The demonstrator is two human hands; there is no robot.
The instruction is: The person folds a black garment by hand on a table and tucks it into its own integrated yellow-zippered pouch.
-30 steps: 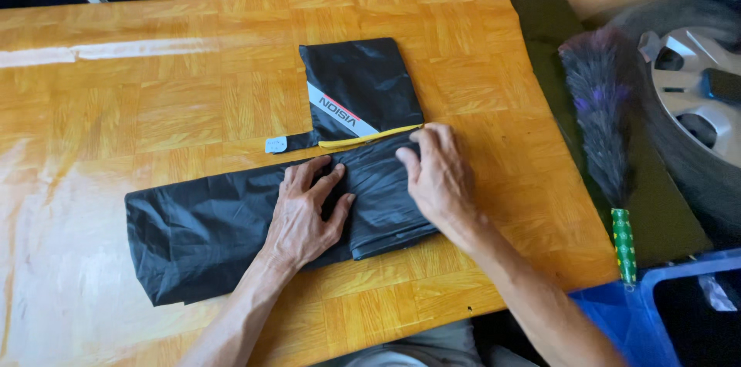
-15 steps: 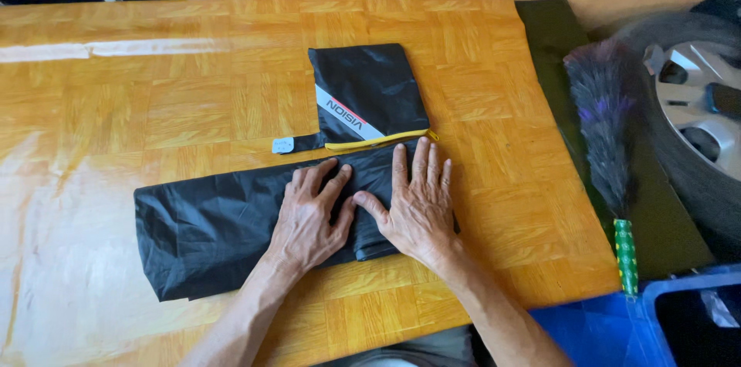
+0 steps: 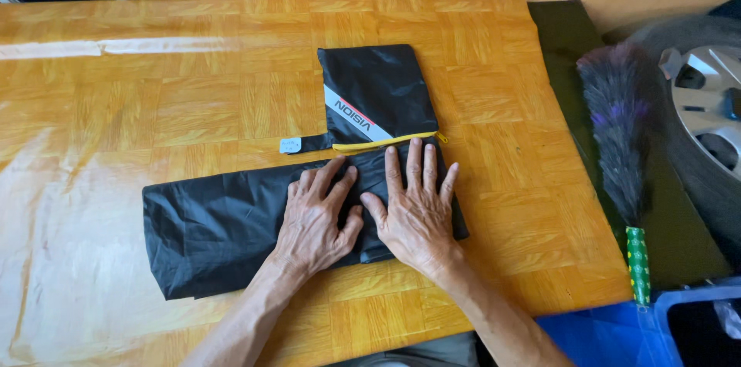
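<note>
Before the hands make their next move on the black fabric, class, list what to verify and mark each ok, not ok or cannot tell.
1. Left hand flat on the black fabric: ok.
2. Right hand flat beside it, thumbs near each other: ok.
3. Fabric lies wholly on the wooden table: ok.
4. Fabric smooth at its left end: not ok, creases show.
5. Pouch with the yellow zip open: cannot tell.
6. Feather duster lies apart from the fabric: ok.
</note>
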